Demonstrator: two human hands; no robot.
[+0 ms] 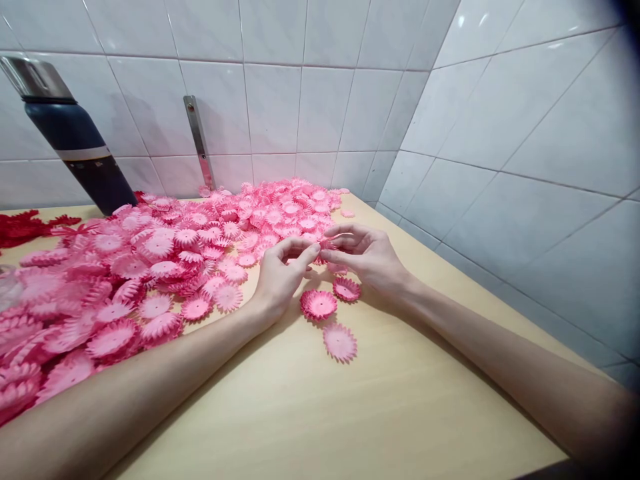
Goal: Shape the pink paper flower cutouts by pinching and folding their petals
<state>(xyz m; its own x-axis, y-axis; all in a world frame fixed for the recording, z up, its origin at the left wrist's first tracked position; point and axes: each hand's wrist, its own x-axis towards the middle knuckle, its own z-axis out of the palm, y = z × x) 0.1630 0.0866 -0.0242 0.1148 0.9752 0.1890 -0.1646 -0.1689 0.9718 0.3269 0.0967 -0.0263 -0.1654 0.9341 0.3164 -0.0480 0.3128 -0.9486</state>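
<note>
My left hand and my right hand meet over the table, at the right end of a large heap of pink scalloped discs. Between their fingertips is a pink disc, partly covered by the fingers, pinched from both sides. Just below my hands lie a dark-edged pink disc, a small overlapping group of discs and a paler disc. Another pale disc lies partly under my right hand.
A dark blue bottle with a metal cap stands at the back left. Red pieces lie at the left edge. A metal strip leans on the tiled wall. The wooden table ends at the right wall.
</note>
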